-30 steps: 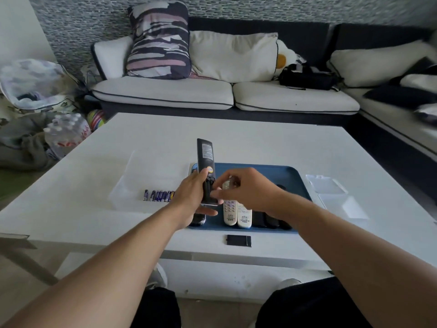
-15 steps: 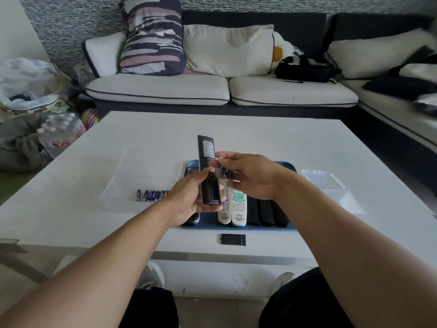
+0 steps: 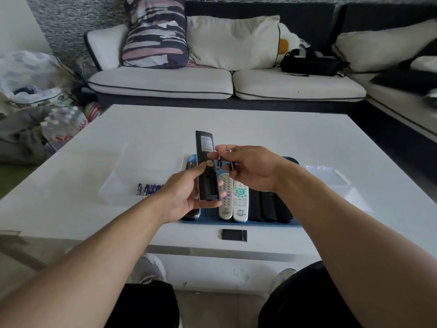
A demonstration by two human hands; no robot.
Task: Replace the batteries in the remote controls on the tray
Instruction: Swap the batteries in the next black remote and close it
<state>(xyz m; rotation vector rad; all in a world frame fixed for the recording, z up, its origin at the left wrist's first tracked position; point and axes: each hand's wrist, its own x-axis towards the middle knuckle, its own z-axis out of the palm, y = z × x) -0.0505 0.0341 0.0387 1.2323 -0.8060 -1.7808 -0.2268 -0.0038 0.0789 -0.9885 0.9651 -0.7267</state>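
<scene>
tray (image 3: 238,224) perhaps half-hidden behind hands

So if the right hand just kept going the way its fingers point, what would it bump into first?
Probably the black remote held upright in the left hand. The right hand, pinching two batteries, points leftward at it, nearly touching; exact depth is unclear.

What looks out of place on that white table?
A small black battery cover lies alone on the white table, in front of the blue tray. It probably belongs to the black remote in the left hand, whose battery bay is open and empty.
</scene>
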